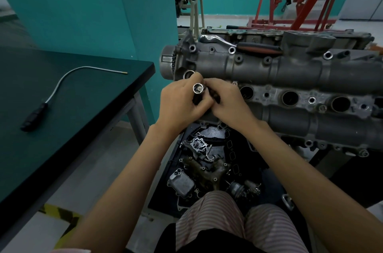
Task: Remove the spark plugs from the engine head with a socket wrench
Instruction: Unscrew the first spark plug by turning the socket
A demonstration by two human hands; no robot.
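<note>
Both hands at frame centre — left hand (180,101) wrapped around a chrome socket (198,88), its open end facing the camera with something pale seated inside; right hand (229,100) pinching dark tool parts beside it, exact grip hidden. Engine head (290,78) just behind, plug wells (290,97) open in a row. Likely hazard: a slip, dropping parts into the tray of parts (207,161) below. Open room leftward toward the dark surface (68,107); flexible pickup tool (62,89) lying there.

head | looks forward-down | close over engine head (290,78)
</note>
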